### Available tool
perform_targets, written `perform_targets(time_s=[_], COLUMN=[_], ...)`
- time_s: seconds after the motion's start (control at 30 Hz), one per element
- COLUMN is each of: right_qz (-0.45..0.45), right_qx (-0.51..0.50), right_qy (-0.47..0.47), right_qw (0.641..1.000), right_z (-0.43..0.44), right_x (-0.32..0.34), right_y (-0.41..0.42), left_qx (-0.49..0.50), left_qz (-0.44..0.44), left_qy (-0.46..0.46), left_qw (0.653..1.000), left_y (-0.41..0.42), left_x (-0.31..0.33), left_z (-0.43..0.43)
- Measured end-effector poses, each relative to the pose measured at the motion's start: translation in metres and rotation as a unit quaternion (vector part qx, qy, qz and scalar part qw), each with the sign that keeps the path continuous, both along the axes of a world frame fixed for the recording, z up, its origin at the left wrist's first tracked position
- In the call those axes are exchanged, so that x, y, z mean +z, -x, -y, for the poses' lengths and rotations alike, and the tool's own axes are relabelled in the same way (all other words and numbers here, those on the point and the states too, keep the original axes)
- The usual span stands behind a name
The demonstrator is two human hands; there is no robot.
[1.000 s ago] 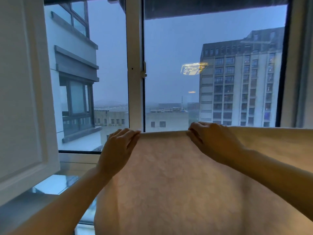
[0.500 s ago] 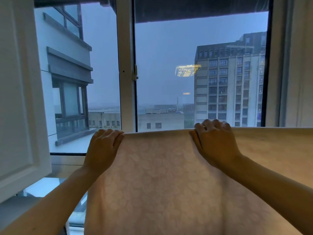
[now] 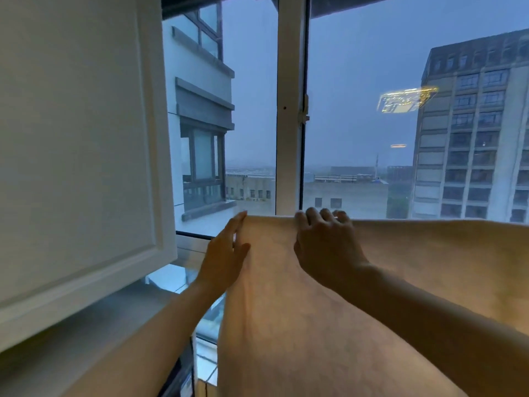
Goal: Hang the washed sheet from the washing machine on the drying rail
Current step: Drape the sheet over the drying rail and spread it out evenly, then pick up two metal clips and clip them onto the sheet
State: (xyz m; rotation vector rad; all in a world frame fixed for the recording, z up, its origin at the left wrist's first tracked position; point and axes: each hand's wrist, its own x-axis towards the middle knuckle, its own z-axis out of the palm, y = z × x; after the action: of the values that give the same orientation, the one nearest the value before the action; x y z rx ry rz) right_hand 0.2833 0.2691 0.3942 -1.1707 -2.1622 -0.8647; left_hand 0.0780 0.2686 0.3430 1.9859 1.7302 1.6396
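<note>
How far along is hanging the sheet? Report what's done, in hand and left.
Done: the pale patterned fabric sheet is draped over a level top line; the rail beneath is hidden. In hand: the right hand curls its fingers over the top fold, and the left hand lies along the sheet's left edge. Left: probably smoothing and evening the hang, then letting go.

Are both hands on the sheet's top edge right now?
Yes, the left hand lies flat at the left end of the sheet and the right hand curls its fingers over the top fold.
</note>
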Motion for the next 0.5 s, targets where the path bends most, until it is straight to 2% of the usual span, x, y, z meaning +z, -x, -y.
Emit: perform_targets(time_s=[0.1, 0.3, 0.5], right_qz=[-0.003, -0.035, 0.015], right_qx=[0.061, 0.217, 0.278], right_qy=[0.014, 0.024, 0.085], right_qw=[0.998, 0.975, 0.957], right_z=[0.000, 0.009, 0.031], right_x=[-0.003, -0.017, -0.083], right_y=[0.021, 0.052, 0.101], left_qx=[-0.030, 0.086, 0.230], left_qz=[0.026, 0.022, -0.061], left_qy=[0.058, 0.027, 0.092], left_qw=[0.998, 0.996, 0.967], left_y=[-0.002, 0.016, 0.052], left_x=[-0.005, -0.016, -0.060], left_z=[0.018, 0.070, 0.160])
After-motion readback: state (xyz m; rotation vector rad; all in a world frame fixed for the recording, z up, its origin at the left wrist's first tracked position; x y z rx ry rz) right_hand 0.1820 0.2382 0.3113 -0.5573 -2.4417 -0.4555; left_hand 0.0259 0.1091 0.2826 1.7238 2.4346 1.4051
